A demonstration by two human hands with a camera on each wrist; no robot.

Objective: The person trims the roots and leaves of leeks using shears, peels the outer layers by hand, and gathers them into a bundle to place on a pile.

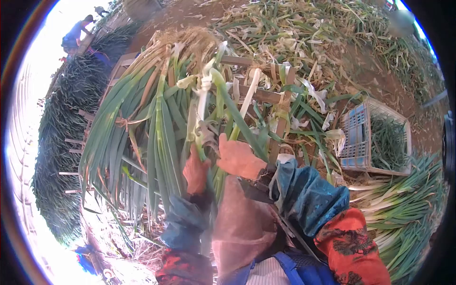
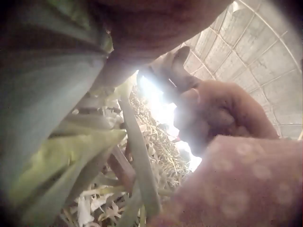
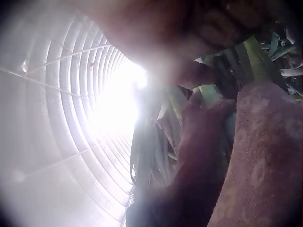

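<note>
1. One long heap of green onions (image 1: 71,104) runs near to far along the left side, its stalks overlapping too much to count.
2. Stripped leaves (image 1: 294,42) litter the far ground, beyond counting.
3. One bundle of untrimmed green onions (image 1: 123,104) lies on a wooden rack (image 1: 281,124), left of the hands; roots point far, leaves droop near and left.
4. One pile of pale-stemmed green onions (image 1: 403,209) lies near right, white ends left, green leaves right.
5. One person (image 1: 73,35) stoops at the far left.
6. One plastic crate (image 1: 355,135), tilted, stands at right with green leaves inside.
7. One held green onion (image 1: 203,102) stands out before the body, between both hands' sides; its long axis runs near to far, white end far and leaning slightly right.
8. Two hands: the left hand (image 1: 195,173) grasps its green part; the right hand (image 1: 240,159), just right, has curled fingers, though whether they grasp anything I cannot tell.
9. One withered sheath (image 1: 207,134) hangs between them.
</note>
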